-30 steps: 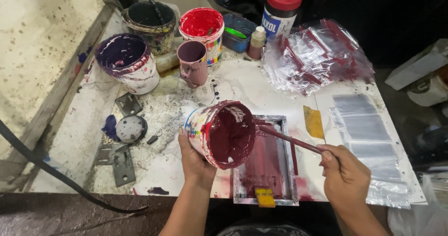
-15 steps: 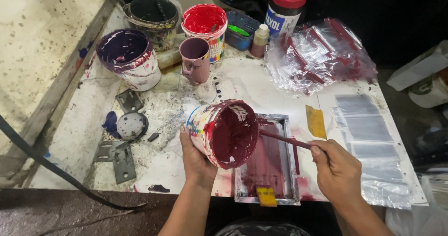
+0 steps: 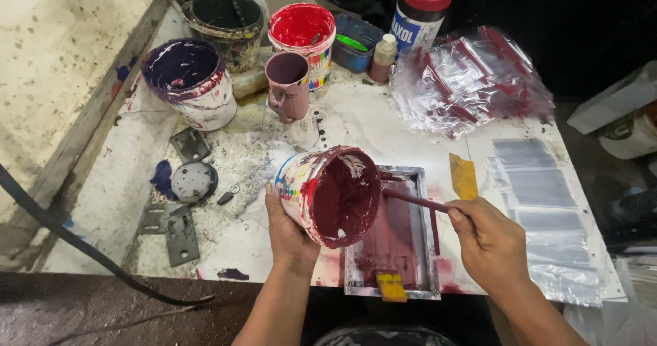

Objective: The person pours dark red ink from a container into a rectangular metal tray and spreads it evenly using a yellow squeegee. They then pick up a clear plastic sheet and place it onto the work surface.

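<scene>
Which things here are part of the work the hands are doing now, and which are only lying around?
In use:
- left hand tilting the maroon paint tub
- right hand holding the stick at the tub's mouth
- framed screen beneath

Lying about:
- red paint tub
- purple bucket
- pink mug
- plastic bags
- metal brackets

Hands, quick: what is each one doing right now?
Left hand: closed around the tilted paint tub.
Right hand: closed on a thin stick reaching into the tub.
</scene>
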